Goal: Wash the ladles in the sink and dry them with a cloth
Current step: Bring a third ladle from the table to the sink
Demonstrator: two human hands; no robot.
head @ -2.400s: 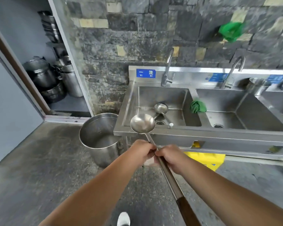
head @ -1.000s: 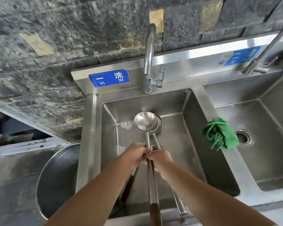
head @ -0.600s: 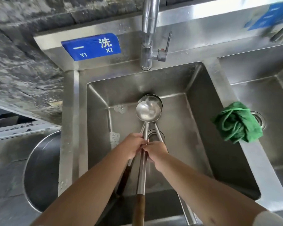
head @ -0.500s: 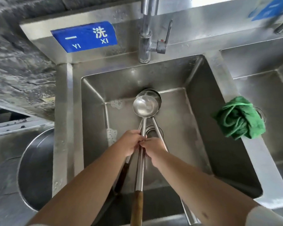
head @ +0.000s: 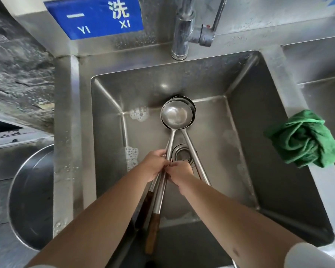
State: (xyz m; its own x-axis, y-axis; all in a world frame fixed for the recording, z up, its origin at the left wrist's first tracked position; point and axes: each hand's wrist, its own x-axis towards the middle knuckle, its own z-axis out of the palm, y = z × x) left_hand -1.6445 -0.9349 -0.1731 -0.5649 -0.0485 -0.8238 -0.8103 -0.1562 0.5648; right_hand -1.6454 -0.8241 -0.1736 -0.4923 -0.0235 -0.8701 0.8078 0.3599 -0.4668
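We are standing over the sink (head: pixel 112 190) with both hands low in the basin; our left hand (head: pixel 155 166) is curling its fingers round the steel shaft of the top ladle (head: pixel 175 115), and our right hand (head: pixel 180 171) is pinching the same shaft just beside it, so both are closed on that handle. The ladle's bowl is sitting face up, nested on the bowls of the other ladles (head: pixel 191 109) lying on the basin floor near the back wall; their handles are fanning out toward us, one crossing just beside the drain (head: pixel 182 153).

The tap (head: pixel 182 35) is showing no water running, so in our judgement we are only just settling the ladles in for washing; nothing is rinsed or dried yet. To do this well we should be keeping the bowls under the spout's line before opening the lever, holding the shaft on the metal and not on the wooden grip (head: pixel 153 233), and separating the nested bowls so water is reaching each face; wet steel will likely be slippery, so a firm wrap is wiser than a pinch.

The green cloth (head: pixel 304 140) is waiting, bunched on the divider to our right, well apart from the ladles.
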